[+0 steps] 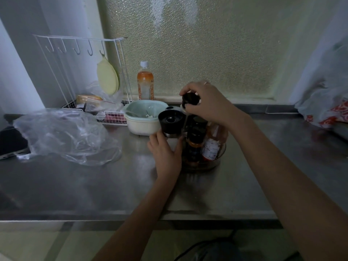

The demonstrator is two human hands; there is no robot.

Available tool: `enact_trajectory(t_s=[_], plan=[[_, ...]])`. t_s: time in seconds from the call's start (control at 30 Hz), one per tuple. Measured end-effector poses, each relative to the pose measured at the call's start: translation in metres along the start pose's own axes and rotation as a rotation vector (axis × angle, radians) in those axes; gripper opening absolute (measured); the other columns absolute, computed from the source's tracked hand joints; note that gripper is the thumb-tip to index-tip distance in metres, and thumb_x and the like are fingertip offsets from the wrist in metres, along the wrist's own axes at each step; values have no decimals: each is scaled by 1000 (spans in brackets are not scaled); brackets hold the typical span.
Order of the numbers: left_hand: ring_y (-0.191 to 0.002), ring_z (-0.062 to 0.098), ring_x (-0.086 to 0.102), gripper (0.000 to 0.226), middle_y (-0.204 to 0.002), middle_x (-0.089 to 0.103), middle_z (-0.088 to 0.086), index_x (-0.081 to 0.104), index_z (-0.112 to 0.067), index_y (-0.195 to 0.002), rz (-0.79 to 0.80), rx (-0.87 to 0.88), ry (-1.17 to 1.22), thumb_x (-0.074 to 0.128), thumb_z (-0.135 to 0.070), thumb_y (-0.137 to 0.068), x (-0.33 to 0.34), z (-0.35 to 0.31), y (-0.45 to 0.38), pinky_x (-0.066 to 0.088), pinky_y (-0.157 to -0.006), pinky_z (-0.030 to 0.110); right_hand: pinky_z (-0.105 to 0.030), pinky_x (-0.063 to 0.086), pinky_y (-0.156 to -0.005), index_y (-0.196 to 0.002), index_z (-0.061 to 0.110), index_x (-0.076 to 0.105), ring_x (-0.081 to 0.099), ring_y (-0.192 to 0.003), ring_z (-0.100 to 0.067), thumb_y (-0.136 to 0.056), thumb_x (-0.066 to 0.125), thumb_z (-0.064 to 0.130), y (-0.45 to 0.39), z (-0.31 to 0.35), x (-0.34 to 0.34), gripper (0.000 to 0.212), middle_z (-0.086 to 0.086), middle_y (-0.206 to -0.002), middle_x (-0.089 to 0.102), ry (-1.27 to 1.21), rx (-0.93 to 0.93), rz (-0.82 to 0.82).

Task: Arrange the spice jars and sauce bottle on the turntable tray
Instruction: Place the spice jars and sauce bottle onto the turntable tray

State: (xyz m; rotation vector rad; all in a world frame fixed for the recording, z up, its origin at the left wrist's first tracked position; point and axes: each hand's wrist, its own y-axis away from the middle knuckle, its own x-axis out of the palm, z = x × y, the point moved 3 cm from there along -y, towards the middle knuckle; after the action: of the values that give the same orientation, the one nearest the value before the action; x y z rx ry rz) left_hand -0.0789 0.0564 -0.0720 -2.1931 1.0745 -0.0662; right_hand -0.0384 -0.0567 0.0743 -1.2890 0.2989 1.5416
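A clear turntable tray (216, 160) stands on the steel counter and holds several jars. Among them are a dark jar with an orange band (194, 146) and a sauce bottle with a red and white label (212, 146). My left hand (165, 149) grips a grinder jar with a wide black cap (170, 122) at the tray's left edge. Above the tray's back, my right hand (205, 102) is closed around the black cap of another jar (190, 99). That jar's body is mostly hidden behind my fingers and the other jars.
A pale green and white bowl (140, 119) sits just behind the tray. An orange drink bottle (145, 81) stands by the frosted window. A crumpled clear plastic bag (62, 134) lies at left, before a white wire rack (84, 76). A red-printed bag (327, 110) fills the right corner.
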Motion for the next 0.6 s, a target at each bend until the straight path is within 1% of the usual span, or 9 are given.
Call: enact_trajectory(t_s=[0.07, 0.13, 0.2, 0.27, 0.33, 0.4, 0.47, 0.53, 0.6], plan=[[-108, 29, 42, 54, -121, 48, 20, 43, -1, -130, 34, -26, 22, 65, -22, -85, 3, 2, -1, 27, -91, 22, -25, 35, -84, -115, 22, 59, 50, -104, -21, -78, 65, 20, 3, 0, -1, 38, -11, -115, 48, 49, 2, 24], [-119, 31, 40, 60, -133, 44, 20, 32, -3, -141, 68, -37, 48, 61, -15, -89, 5, 4, -2, 28, -99, 27, -25, 32, -82, -117, 22, 59, 48, -105, -22, -79, 63, 19, 5, -4, 1, 39, -8, -110, 45, 83, 27, 56], [-128, 32, 35, 64, -141, 38, 20, 22, -5, -145, 86, -28, 62, 56, -9, -91, 6, 4, -2, 27, -105, 31, -25, 31, -80, -119, 22, 58, 48, -101, -21, -80, 63, 19, 7, -7, 3, 40, -6, -108, 43, 104, 52, 83], [-133, 28, 30, 66, -145, 32, 20, 19, -6, -146, 85, -33, 67, 54, -3, -91, 5, 2, -2, 22, -108, 25, -24, 30, -80, -122, 21, 57, 45, -97, -17, -82, 62, 18, 10, -7, 3, 41, -7, -109, 43, 117, 55, 85], [-127, 28, 34, 60, -138, 34, 20, 31, -2, -139, 33, -61, 60, 58, 4, -85, 2, 0, -1, 24, -104, 21, -23, 29, -81, -124, 20, 57, 44, -97, -16, -83, 61, 18, 11, -5, 2, 42, -8, -108, 43, 131, 39, 77], [-112, 30, 42, 44, -121, 39, 20, 43, 2, -119, -29, -72, 44, 61, 8, -79, -1, -1, 0, 30, -94, 18, -23, 30, -83, -125, 19, 57, 47, -104, -20, -83, 61, 18, 12, -4, 2, 42, -9, -110, 45, 146, 33, 74], [-102, 28, 43, 32, -109, 39, 15, 46, 1, -103, -36, -64, 16, 62, 9, -77, -2, 0, 0, 28, -85, 14, -25, 32, -84, -125, 18, 57, 48, -108, -23, -83, 61, 17, 12, -4, 3, 42, -12, -116, 48, 162, 33, 75], [-100, 26, 40, 24, -103, 36, 9, 50, -1, -94, -13, -38, -14, 62, 9, -76, -1, 1, 0, 27, -84, 14, -28, 37, -88, -125, 19, 58, 50, -111, -26, -83, 61, 17, 10, -4, 3, 42, -14, -119, 52, 178, 35, 72], [-103, 24, 38, 21, -105, 36, 9, 54, -2, -90, 4, -9, -36, 60, 10, -73, 0, 1, 1, 31, -86, 20, -32, 42, -93, -123, 17, 60, 52, -112, -27, -82, 64, 16, 8, -4, 1, 40, -13, -121, 57, 180, 40, 72]])
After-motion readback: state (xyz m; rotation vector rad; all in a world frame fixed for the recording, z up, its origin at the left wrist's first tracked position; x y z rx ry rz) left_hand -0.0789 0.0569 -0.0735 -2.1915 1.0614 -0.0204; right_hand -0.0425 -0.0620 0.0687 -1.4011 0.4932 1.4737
